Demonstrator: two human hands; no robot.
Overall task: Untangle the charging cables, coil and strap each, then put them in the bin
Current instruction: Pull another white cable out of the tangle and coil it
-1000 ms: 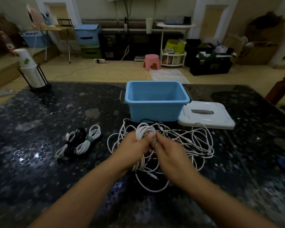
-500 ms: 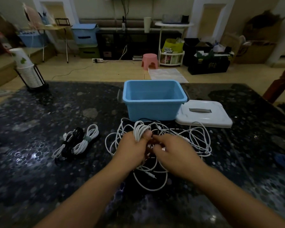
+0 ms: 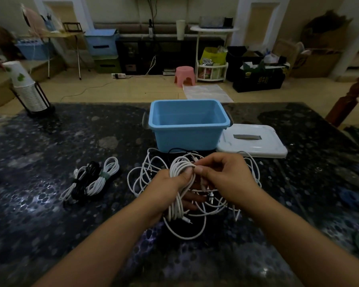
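A tangle of white charging cables [image 3: 147, 172] lies on the dark table in front of the blue bin [image 3: 187, 137]. My left hand [image 3: 166, 189] grips a coil of white cable [image 3: 179, 183] that loops over its thumb and hangs down. My right hand [image 3: 226, 177] pinches a strand of the same cable beside the left thumb. To the left lie three coiled cables [image 3: 95, 179], two white and one black, one white coil bound with a green strap [image 3: 104, 175]. The bin stands open, with nothing visible inside.
The bin's white lid [image 3: 255, 141] lies flat to the right of the bin. A stack of paper cups in a black holder [image 3: 27, 90] stands at the table's far left corner. A wooden post [image 3: 348, 96] rises at the far right edge.
Both hands have lifted slightly and the coil in my left hand now hangs longer. My right hand has shifted up beside the left thumb, pinching the strand.
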